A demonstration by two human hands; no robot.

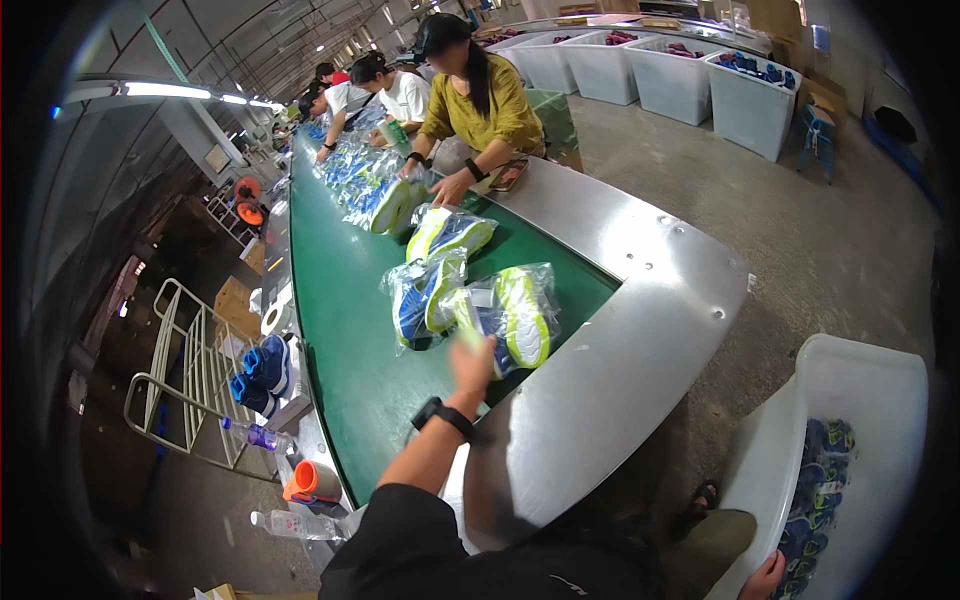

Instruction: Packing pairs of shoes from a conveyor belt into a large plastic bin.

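My left hand [472, 362], a dark watch on its wrist, is closed at the near edge of a clear-bagged pair of blue and yellow-green shoes [524, 315] on the green conveyor belt [350, 400]. Motion blurs its fingertips, and a pale green part of the bundle shows at them. Two more bagged pairs lie just beyond: one bagged pair [422, 300] to the left and another bagged pair [448, 232] farther up. At the lower right, my right hand [765, 577] grips the rim of a white bin [860, 365] with several bagged shoes [815, 500] inside.
A wide metal ledge [600, 370] borders the belt. Across it, a person in mustard [495, 125] handles bagged shoes; other people work farther along. Dark blue shoes [265, 375], bottles and an orange container [315, 482] line the left side. White bins [750, 105] stand at the back right.
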